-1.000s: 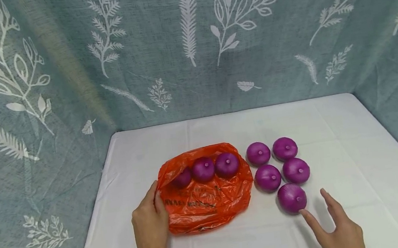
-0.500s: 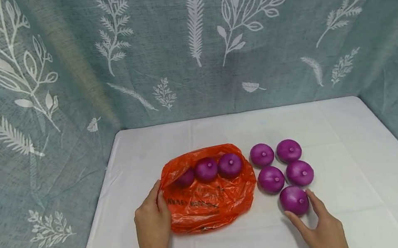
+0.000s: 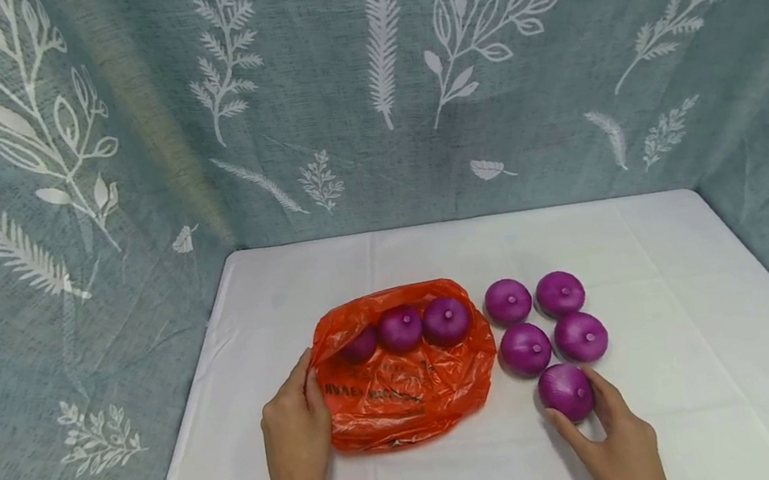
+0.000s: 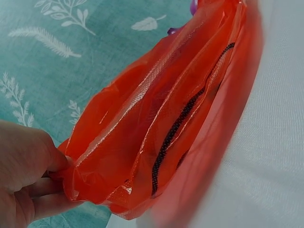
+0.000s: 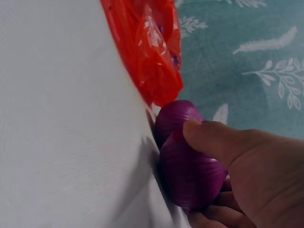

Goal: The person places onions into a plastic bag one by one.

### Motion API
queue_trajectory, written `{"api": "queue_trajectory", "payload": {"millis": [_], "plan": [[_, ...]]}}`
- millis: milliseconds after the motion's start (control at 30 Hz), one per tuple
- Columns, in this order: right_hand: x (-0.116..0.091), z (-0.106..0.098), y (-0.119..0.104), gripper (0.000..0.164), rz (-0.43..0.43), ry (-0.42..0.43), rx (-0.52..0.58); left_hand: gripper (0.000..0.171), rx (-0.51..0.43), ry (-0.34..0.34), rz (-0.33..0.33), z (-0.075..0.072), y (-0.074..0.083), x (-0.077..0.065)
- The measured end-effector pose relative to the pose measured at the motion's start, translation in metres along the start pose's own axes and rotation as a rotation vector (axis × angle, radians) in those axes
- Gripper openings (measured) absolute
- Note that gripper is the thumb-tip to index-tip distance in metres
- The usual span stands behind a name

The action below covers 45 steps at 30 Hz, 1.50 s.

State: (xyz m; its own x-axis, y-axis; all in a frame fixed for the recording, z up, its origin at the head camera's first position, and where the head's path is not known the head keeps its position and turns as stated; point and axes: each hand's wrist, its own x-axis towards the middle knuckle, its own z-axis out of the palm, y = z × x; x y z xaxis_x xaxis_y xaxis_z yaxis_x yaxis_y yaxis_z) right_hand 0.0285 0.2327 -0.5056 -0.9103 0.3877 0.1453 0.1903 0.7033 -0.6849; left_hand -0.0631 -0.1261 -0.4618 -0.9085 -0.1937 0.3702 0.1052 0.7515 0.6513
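Note:
An orange-red plastic bag (image 3: pixel 415 414) with dark print lies on the table, its mouth spread. Three purple onions (image 3: pixel 399 329) show inside it, the left one partly covered by the bag's edge. My left hand (image 3: pixel 297 434) pinches the bag's left edge; in the left wrist view the fingers (image 4: pixel 47 190) grip the gathered plastic. Right of the bag, the nearest onion (image 3: pixel 565 393) is held by my right hand (image 3: pixel 618 436), thumb on one side and fingers on the other. The right wrist view shows that same onion (image 5: pixel 190 173) between thumb and fingers, low over the cloth.
Several more onions (image 3: pixel 526 349) stand in a loose cluster just beyond the held one, to the right of the bag. White cloth (image 3: pixel 685 362) covers the table. A green leaf-patterned curtain (image 3: pixel 330 101) hangs behind and at both sides.
My right hand has moved left from beside the nearest onion and taken hold of it; the onion has shifted slightly toward me. My left hand keeps its grip on the bag.

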Motion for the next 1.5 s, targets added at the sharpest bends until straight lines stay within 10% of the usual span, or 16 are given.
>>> {"api": "queue_trajectory", "payload": {"millis": [733,1500], "plan": [[0.028,-0.005,-0.058,0.079,-0.182,-0.136,0.260,0.037,0.022,-0.019,-0.003,0.001,0.004,0.002],[0.055,0.039,-0.133,0.081,-0.365,-0.372,0.329,0.037,0.033,-0.006,-0.010,-0.001,0.004,-0.002]]}}
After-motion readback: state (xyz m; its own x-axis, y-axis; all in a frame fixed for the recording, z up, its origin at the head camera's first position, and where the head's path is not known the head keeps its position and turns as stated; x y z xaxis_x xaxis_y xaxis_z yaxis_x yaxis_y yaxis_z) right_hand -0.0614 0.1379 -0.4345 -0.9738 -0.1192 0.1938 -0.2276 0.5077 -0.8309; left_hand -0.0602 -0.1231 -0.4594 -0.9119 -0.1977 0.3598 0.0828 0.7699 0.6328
